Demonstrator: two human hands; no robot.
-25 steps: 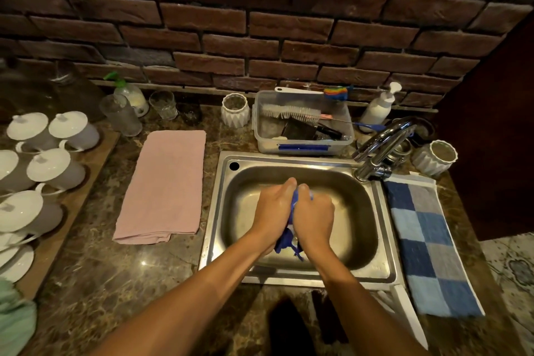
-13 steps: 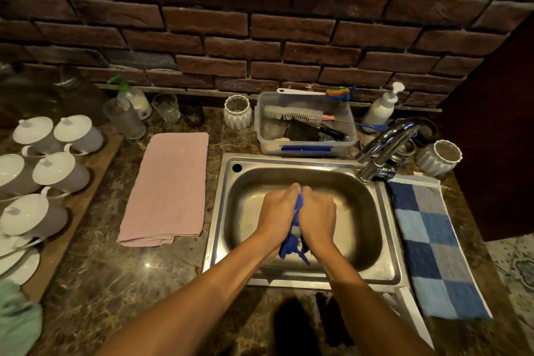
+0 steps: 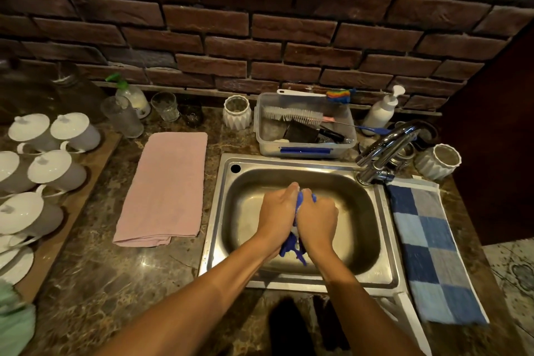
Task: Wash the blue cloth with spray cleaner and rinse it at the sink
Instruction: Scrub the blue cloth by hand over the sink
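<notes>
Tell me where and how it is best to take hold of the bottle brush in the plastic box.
Probably grip the bottle brush by its pink handle end, coming from above on the right: it lies across the plastic box, bristles left, handle toward the right rim.

Two bare forearms and hands [image 3: 297, 215], no sleeves

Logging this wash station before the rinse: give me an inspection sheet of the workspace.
Surface: dark marble counter, steel sink set in.
Job's things: blue cloth bunched between both hands over the basin; faucet, no water seen.
Clutter: pink towel, checked towel, brush tub, lidded cups, glasses, pump bottles.
Grips: left hand and right hand closed on cloth.
Cables: nothing seen.
Surroundings: brick wall.
</notes>
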